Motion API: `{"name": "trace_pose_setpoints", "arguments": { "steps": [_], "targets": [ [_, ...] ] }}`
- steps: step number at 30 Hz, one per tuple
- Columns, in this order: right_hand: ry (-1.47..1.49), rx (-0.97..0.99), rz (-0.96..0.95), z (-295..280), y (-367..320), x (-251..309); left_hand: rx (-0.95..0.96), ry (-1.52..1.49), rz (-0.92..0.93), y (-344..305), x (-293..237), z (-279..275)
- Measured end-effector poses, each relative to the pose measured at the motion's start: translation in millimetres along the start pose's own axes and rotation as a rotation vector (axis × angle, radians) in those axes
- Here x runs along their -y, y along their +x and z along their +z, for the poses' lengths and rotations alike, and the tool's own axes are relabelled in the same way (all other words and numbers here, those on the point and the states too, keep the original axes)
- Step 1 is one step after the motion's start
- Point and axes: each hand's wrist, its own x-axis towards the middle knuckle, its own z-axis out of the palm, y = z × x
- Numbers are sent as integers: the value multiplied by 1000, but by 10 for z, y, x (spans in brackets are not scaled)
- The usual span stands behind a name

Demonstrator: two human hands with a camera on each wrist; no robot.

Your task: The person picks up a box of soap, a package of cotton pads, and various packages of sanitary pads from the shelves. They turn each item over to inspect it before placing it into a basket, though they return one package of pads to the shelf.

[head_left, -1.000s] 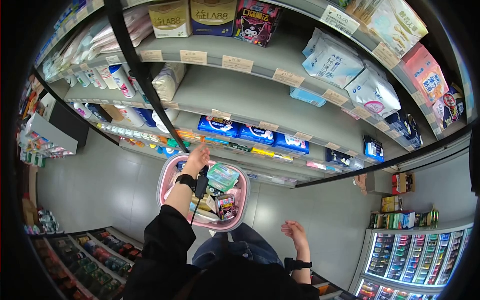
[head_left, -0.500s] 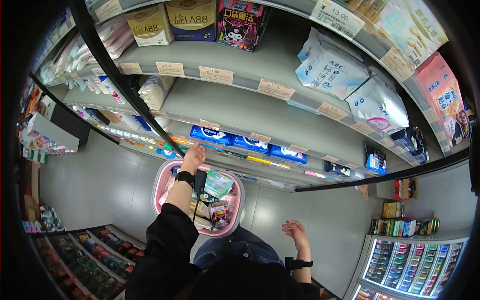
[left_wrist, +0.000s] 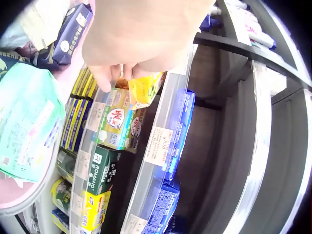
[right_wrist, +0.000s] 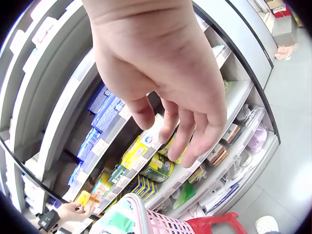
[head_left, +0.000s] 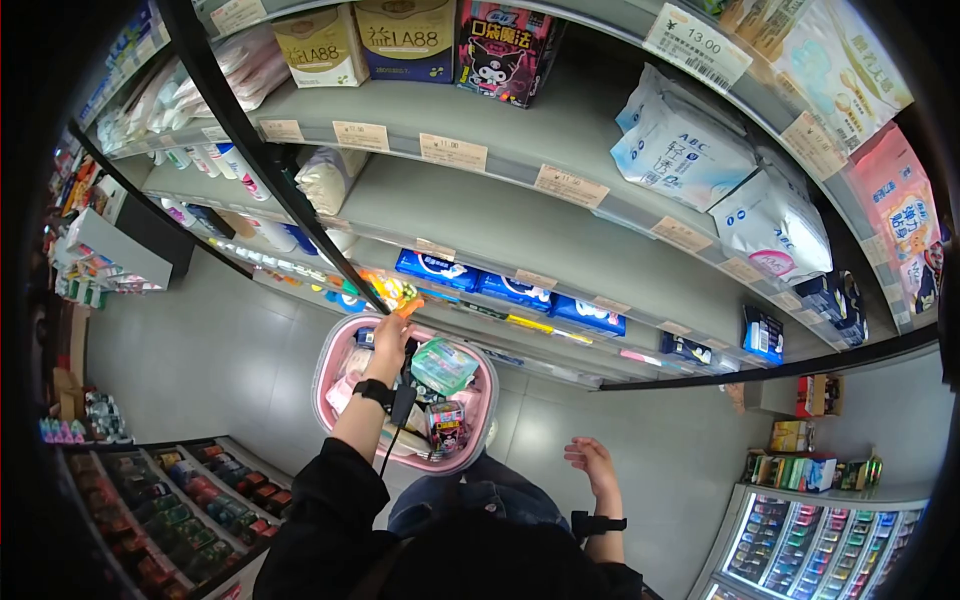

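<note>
My left hand (head_left: 390, 345) reaches over the pink basket (head_left: 325, 390) to a low shelf and pinches a small yellow packet (left_wrist: 142, 92) between thumb and fingers. In the left wrist view the packet is just above boxed soap bars (left_wrist: 115, 119) standing on that shelf, its upper end hidden by my hand. The right wrist view also shows the yellow packet (right_wrist: 84, 197) at the left fingertips. My right hand (head_left: 592, 462) hangs beside my body, fingers loosely bent, holding nothing. Inside the basket lie a green packet (head_left: 443, 366) and a dark pink-trimmed box (head_left: 445, 425).
Blue packs (head_left: 513, 289) line the shelf above my left hand. Higher shelves carry ABC packs (head_left: 675, 150) and LA88 boxes (head_left: 405, 40). A black upright post (head_left: 270, 165) runs down close to the left hand. A lit drinks case (head_left: 800, 540) stands at the right.
My left hand, empty half a second ago near the shelf, now holds the yellow packet and is slightly lower over the basket. The right hand stays in place.
</note>
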Motion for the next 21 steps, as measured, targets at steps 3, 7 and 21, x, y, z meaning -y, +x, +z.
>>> {"name": "trace_pose_setpoints", "arguments": {
  "steps": [3,7,21],
  "targets": [
    [-14,-4,3,59,-14,48,109,-76,104,-111,-35,-305],
    [-48,19,-5,121,-22,62,154,-74,153,-458,-320,-571],
    [-123,77,-18,375,-70,48,132,447,-149,-1018,-92,-1268]
  ]
}}
